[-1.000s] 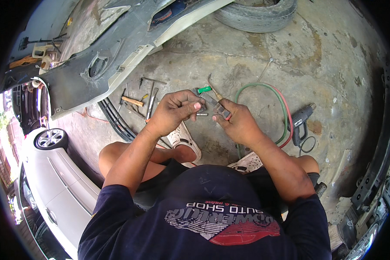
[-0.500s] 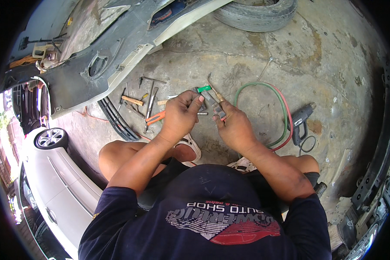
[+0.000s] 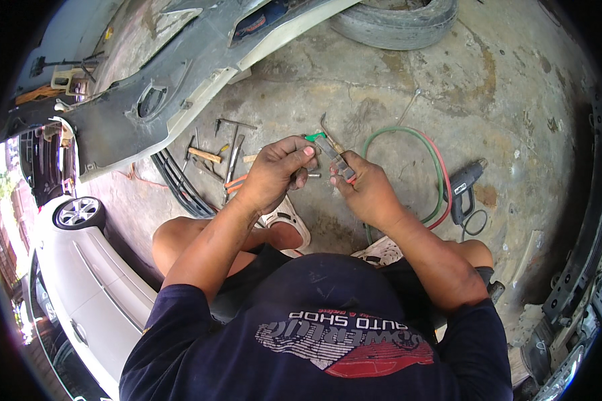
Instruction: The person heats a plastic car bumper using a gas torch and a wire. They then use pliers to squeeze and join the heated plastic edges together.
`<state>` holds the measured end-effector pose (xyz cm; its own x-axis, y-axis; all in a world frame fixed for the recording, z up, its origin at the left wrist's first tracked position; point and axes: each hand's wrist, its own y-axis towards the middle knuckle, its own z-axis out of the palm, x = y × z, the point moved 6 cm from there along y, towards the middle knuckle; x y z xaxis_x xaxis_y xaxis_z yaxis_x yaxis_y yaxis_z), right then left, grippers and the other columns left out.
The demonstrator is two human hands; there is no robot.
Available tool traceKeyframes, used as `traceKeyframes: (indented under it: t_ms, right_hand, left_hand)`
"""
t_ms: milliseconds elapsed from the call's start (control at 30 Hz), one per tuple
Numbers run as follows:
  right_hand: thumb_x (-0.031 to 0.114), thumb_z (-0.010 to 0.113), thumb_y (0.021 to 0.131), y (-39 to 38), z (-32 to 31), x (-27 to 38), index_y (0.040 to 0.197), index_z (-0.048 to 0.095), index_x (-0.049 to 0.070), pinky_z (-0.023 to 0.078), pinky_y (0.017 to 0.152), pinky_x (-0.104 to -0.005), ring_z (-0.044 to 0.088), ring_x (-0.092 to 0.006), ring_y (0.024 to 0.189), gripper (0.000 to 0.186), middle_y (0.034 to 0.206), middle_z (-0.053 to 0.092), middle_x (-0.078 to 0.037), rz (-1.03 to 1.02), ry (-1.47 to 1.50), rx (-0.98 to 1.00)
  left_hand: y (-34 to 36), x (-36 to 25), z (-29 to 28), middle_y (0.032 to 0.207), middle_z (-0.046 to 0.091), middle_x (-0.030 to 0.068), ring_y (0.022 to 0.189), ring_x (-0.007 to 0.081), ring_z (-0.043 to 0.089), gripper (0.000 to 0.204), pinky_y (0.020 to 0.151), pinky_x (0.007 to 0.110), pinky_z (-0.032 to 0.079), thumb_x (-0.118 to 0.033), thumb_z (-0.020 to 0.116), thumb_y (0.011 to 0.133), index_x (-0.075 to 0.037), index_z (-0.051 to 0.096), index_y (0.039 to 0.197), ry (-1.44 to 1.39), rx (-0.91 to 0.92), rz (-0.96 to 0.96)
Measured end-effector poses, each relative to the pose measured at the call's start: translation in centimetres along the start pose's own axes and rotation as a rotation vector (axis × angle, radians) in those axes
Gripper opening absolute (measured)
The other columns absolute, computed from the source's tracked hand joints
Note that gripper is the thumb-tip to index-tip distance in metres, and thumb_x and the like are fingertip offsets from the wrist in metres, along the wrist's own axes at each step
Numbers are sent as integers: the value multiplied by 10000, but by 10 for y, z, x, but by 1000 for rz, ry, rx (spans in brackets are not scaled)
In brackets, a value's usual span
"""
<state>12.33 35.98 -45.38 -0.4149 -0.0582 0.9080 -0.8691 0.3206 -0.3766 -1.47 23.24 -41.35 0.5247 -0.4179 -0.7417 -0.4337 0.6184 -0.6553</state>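
Over the floor in front of me, my left hand [image 3: 281,170] is closed, thumb and fingers pinching near a small bright green piece [image 3: 315,136]. Opposite it, my right hand [image 3: 366,190] grips a narrow grey tool [image 3: 336,156] with a reddish bit at its lower end. The grey tool slants up to the green piece, and the two look to be touching; whether they are joined I cannot tell. Just beyond, a brass torch nozzle [image 3: 328,129] points away from me. Its lower part is hidden behind my right hand, so whether it is held or lies on the floor is unclear.
Hammers [image 3: 205,155] and other hand tools lie left of my hands, beside curved black strips [image 3: 174,180]. Green and red hoses [image 3: 443,177] loop on the right, near a heat gun [image 3: 467,190]. A bumper [image 3: 124,130] and a tyre [image 3: 398,27] lie ahead; a white car [image 3: 93,281] stands left.
My left hand has turned and shifted slightly left and down. The green piece has tilted, and more of the grey tool shows. My right hand has moved only a little.
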Motion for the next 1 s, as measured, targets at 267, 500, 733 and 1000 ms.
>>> traceKeyframes:
  t_ms: [267, 500, 733, 1000]
  right_hand:
    - [163, 742, 951, -10, -12, 15, 1228, 633, -18, 572, 797, -502, 725, -432, 927, 348, 1064, 719, -265, -286, -291, -204]
    - [138, 767, 962, -4, -7, 10, 1287, 628, -38, 559, 812, -407, 704, -292, 889, 394, 1015, 728, -212, -61, -4, -53]
    - [118, 753, 1000, -1, -10, 5, 1314, 616, -72, 527, 800, -294, 607, -113, 870, 391, 988, 737, -123, -11, 138, -49]
    - [114, 756, 994, -3, -7, 3, 1317, 626, -55, 519, 770, -291, 592, -107, 844, 387, 928, 712, -88, -3, 170, -30]
  left_hand:
    - [-5, -4, 4, 845, 683, 14, 584, 76, 514, 181, 553, 226, 386, -232, 694, 1062, -52, 697, 1043, -7, 65, -76]
    - [-11, -7, 16, 900, 719, 20, 676, 87, 570, 197, 596, 219, 427, -204, 681, 1064, -26, 705, 1142, -224, 3, -5]
    - [-13, 1, 10, 985, 711, 35, 741, 87, 569, 224, 631, 224, 438, -155, 675, 1059, -6, 696, 1226, -375, 208, -55]
    - [-14, -22, 2, 909, 733, 43, 753, 90, 620, 234, 680, 254, 508, -118, 717, 1034, -17, 720, 1245, 378, 37, 242]
